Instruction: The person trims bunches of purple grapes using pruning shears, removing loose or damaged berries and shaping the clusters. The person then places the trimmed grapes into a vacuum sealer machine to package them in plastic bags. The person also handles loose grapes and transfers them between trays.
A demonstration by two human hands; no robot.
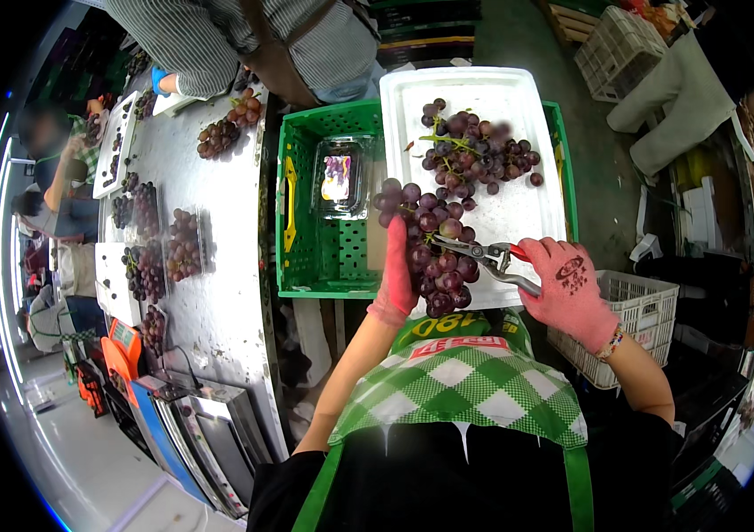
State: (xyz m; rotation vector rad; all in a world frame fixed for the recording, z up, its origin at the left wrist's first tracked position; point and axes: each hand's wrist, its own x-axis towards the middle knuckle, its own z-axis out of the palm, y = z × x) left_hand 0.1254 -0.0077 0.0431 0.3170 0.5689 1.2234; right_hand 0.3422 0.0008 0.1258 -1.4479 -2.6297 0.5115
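Note:
My left hand (pixel 398 272), in a pink glove, holds a bunch of dark red grapes (pixel 443 266) over the near left part of a white foam tray (pixel 516 246). In my right hand (pixel 566 282), gloved alike, are pruning shears (pixel 483 253) with red on one handle; their blades reach in among the grapes near the stem. Another bunch of grapes (pixel 463 156) lies on the tray with a few loose grapes beside it. The tray rests across a green plastic crate (pixel 330 289). Inside the crate, a clear plastic box (pixel 340 178) bears a printed label.
A metal table (pixel 234 219) to the left carries grape bunches, clear boxes and foam trays. A person in a striped shirt (pixel 184 46) stands beyond it, and others stand farther left. At right are a white plastic crate (pixel 643 306) and a person's light trousers (pixel 676 100).

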